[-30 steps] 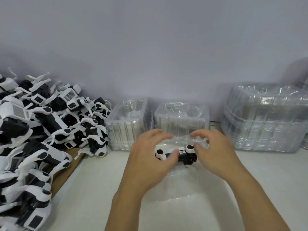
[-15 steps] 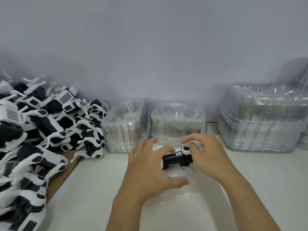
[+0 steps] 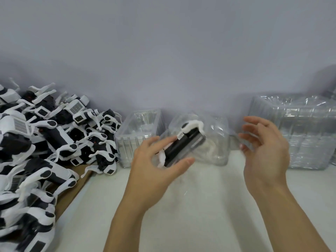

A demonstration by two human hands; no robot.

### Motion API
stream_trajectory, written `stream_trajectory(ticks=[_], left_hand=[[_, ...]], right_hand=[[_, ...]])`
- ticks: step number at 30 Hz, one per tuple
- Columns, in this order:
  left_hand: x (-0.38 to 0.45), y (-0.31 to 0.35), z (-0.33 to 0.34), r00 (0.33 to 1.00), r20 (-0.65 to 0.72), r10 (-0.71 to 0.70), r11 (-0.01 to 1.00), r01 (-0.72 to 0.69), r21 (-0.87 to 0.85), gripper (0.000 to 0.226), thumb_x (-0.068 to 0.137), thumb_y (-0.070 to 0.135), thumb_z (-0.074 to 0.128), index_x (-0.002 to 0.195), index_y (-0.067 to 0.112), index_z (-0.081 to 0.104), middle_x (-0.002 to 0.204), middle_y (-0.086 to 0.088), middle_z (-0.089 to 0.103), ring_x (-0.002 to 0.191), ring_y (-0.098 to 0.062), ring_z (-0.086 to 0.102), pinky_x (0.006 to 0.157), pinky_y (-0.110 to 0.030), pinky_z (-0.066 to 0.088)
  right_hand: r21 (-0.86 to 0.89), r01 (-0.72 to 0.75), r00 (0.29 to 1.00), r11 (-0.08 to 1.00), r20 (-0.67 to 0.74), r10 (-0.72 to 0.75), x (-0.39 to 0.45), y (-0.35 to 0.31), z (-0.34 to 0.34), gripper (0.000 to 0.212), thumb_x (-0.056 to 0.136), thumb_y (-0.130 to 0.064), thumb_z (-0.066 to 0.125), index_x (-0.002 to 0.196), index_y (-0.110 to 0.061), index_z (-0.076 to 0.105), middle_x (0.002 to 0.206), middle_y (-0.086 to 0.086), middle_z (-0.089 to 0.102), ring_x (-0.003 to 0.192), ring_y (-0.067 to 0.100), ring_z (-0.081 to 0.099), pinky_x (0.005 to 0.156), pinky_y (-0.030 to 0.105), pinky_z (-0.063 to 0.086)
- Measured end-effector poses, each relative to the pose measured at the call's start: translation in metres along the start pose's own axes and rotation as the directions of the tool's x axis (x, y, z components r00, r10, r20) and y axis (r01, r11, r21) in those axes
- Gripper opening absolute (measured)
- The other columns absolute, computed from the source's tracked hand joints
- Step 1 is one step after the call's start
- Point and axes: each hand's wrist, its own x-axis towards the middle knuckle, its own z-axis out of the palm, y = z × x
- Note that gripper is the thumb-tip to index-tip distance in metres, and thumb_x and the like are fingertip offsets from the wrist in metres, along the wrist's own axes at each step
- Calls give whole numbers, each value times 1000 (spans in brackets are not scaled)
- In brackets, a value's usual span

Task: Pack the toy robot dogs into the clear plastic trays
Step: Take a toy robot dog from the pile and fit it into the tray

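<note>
pale white counter (image 3: 209, 215) under a plain grey-lilac wall (image 3: 163, 51). along the counter's left edge, a heaped pile of toy robot dogs (image 3: 45, 142), black and white, legs tangled, partly on brown cardboard (image 3: 76, 186). at the back edge, against the wall, an open clear tray stack (image 3: 140, 135); a second one (image 3: 218, 142) just right of it, half hidden behind the lifted tray. toward the back right corner, a wide stack of clear trays (image 3: 300, 131).

above the counter's middle, tilted and blurred: one toy robot dog (image 3: 183, 144), black body, white legs, inside a clear plastic tray (image 3: 209, 135). left hand (image 3: 154, 170) gripping tray and dog from below, thumb and fingers curled round. right hand (image 3: 267, 151) apart from the tray, fingers spread and loose, holding nothing.
</note>
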Motion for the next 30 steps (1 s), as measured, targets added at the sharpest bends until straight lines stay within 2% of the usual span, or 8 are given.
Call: stream_trajectory(ticks=[2,4,7,10,14,19,23,30], left_hand=[[3,-1,-1,997,-82,-4,990,-8,-140,71,54,73,71,120,47,67,135,19,56,128,6,48,105,-23,39],[4,-1,-1,992,-125,-29,956,-9,-294,69,61,70,70,122,38,69,129,17,64,123,7,54,98,-19,40],[5,2,2,976,-145,-165,828,58,-558,64,70,67,69,116,24,75,122,8,72,122,-7,61,112,-42,40],[4,1,3,951,-93,-296,625,120,-771,66,69,72,62,114,25,75,119,-6,73,115,-31,67,105,-60,45],[1,-3,1,890,-28,-455,459,208,-864,83,70,78,62,127,17,68,133,-9,65,113,-37,67,105,-60,45],[0,-7,4,882,78,-464,313,246,-918,80,76,77,60,126,15,68,141,-17,57,121,-42,61,104,-66,43],[2,-12,6,894,118,-431,311,270,-911,82,79,77,56,129,13,66,138,-21,58,120,-43,61,106,-68,39],[3,-10,8,880,32,-474,465,282,-839,75,65,78,60,115,24,75,118,-4,73,101,-28,72,103,-61,46]], right_hand=[[-40,-45,999,998,21,46,-2,5,2,34,94,-2,48,77,-23,69,72,-1,59,63,12,50,57,22,40],[-211,-53,992,976,103,76,-9,13,6,31,91,5,51,81,-18,70,66,0,61,57,11,52,55,22,42],[-383,14,936,924,329,123,-26,29,19,25,91,0,62,88,-22,74,75,-3,72,65,12,65,62,23,53],[-423,93,871,901,473,132,-43,40,35,15,88,-15,74,93,-29,73,85,-6,74,79,16,70,73,32,59],[-404,192,871,894,491,34,-49,46,43,19,86,-15,76,93,-31,70,79,-6,71,74,16,69,68,32,58],[-431,299,848,851,530,-29,-47,41,43,19,84,-13,78,92,-28,70,77,-12,68,71,10,66,60,10,46],[-429,327,835,842,548,-45,-45,38,42,13,85,-18,77,90,-27,70,78,-12,69,73,9,67,60,10,46],[-467,293,845,834,535,3,-43,42,38,12,85,-18,77,86,-27,69,75,-8,69,71,11,67,61,13,48]])
